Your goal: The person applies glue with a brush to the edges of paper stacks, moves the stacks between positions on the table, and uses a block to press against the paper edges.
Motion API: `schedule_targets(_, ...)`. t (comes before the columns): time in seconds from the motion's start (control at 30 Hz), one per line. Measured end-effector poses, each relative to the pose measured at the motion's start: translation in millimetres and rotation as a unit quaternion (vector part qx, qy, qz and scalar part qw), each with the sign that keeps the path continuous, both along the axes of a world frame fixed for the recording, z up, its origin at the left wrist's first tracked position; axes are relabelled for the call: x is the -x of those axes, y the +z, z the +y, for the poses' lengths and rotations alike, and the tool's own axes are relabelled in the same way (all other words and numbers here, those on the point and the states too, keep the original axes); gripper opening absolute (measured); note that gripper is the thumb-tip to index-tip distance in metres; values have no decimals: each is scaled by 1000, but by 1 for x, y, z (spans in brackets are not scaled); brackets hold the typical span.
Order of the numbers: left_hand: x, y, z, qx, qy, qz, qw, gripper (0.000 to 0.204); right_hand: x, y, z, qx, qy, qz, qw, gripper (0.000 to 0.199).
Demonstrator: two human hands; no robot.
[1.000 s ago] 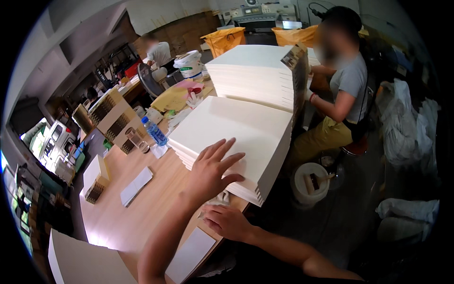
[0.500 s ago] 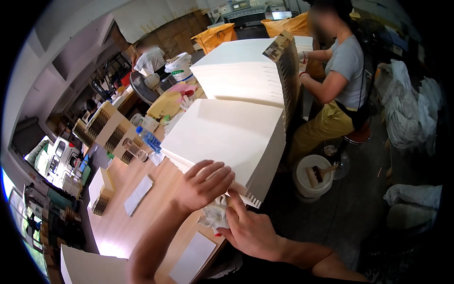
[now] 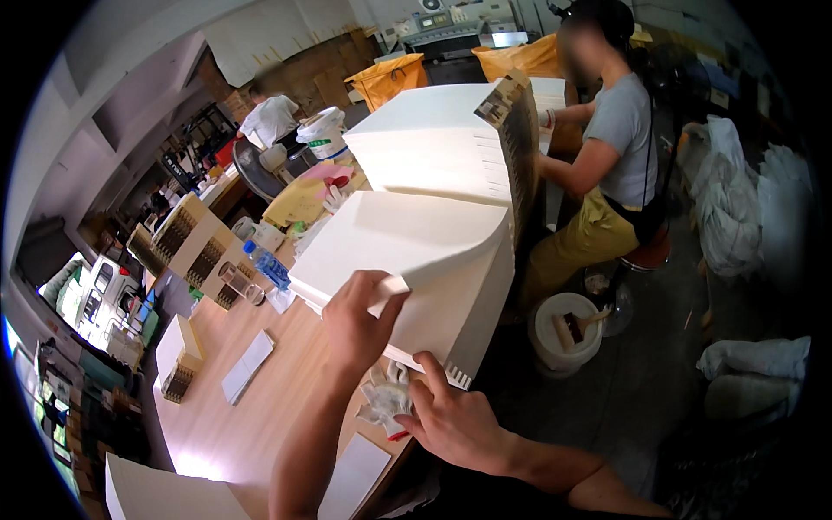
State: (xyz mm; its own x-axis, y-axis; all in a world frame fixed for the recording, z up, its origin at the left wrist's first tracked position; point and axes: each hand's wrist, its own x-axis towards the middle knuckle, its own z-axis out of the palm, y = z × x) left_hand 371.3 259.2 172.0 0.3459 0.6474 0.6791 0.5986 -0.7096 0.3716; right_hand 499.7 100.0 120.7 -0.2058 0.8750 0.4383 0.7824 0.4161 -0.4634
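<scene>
Left hand (image 3: pixel 357 316) pinches the raised corner of the top sheets (image 3: pixel 464 253) | right hand (image 3: pixel 458 425) is open, forefinger at near edge of paper stack (image 3: pixel 407 221) | stack sits on bench (image 3: pixel 295 373), before taller white stack (image 3: pixel 425 143) | glove (image 3: pixel 384 401) lies near right hand

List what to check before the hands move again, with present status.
1. Left hand pinching the raised corner of the white, flexible paper layer: ok.
2. Exactly one sheet lifted: cannot tell.
3. Right hand at the near edge of the white, rectangular paper stack: ok.
4. White fabric glove with red cuff well away from the right hand: not ok, right beside it.
5. Clear plastic bottle with blue cap apart from both hands: ok.
</scene>
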Motion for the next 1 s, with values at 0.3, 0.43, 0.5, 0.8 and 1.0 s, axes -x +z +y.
schedule_targets(0.3,114,17,16,218,-72,-254,940,34,-4,7,8,2,62,170,983,33)
schedule_targets(0.43,183,33,-11,229,-135,-251,931,23,-16,-42,5,182,236,619,727,69)
schedule_targets(0.5,223,40,-38,268,-159,-249,917,23,-4,-23,12,407,249,790,385,93)
schedule_targets(0.8,299,-16,-195,146,-47,-493,856,58,80,-33,61,389,315,573,649,69)
schedule_targets(1.0,367,-140,-246,425,121,-589,676,43,147,-105,137,535,350,396,659,54)
